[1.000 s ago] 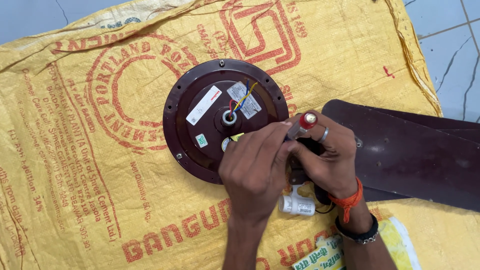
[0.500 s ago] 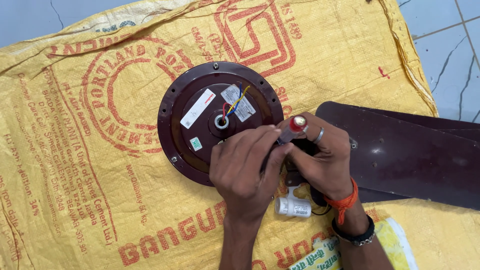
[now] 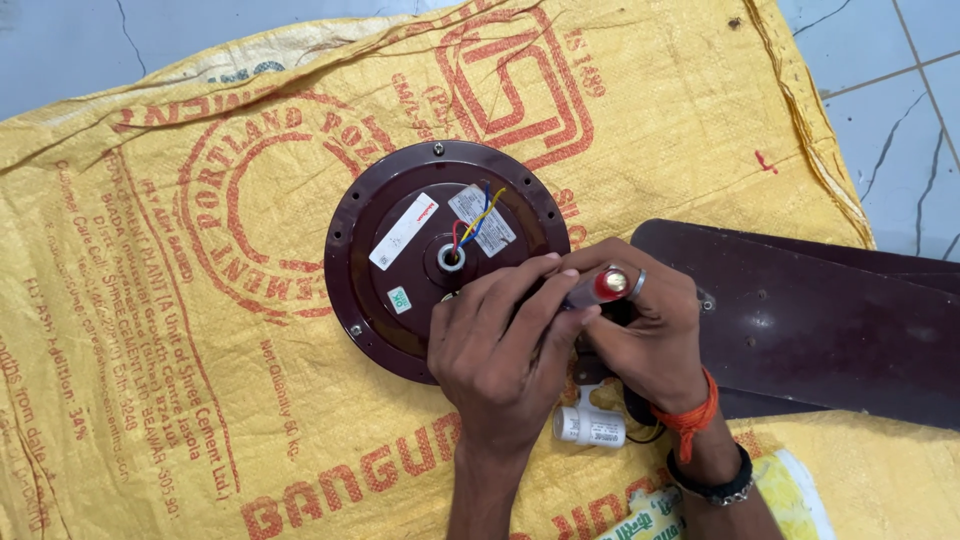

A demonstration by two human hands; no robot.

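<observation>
A round dark-brown ceiling fan motor (image 3: 400, 250) lies flat on a yellow woven sack (image 3: 180, 300). Coloured wires (image 3: 472, 225) stick up from its centre hole. My right hand (image 3: 640, 335) grips a red-handled screwdriver (image 3: 605, 285) held upright over the motor's lower right edge. My left hand (image 3: 500, 350) rests against the screwdriver shaft and the motor rim, fingers curled around the tool. The screwdriver tip is hidden under my fingers. A small white cylindrical capacitor (image 3: 590, 427) lies just below my hands.
Dark-brown fan blades (image 3: 820, 330) lie to the right of the motor, partly under my right hand. The sack covers a pale tiled floor (image 3: 890, 100). A printed packet (image 3: 650, 520) peeks out at the bottom edge.
My two hands and the screwdriver stay over the motor's lower right edge with only small shifts. The camera view has drifted, so the motor sits a bit lower in the frame.
</observation>
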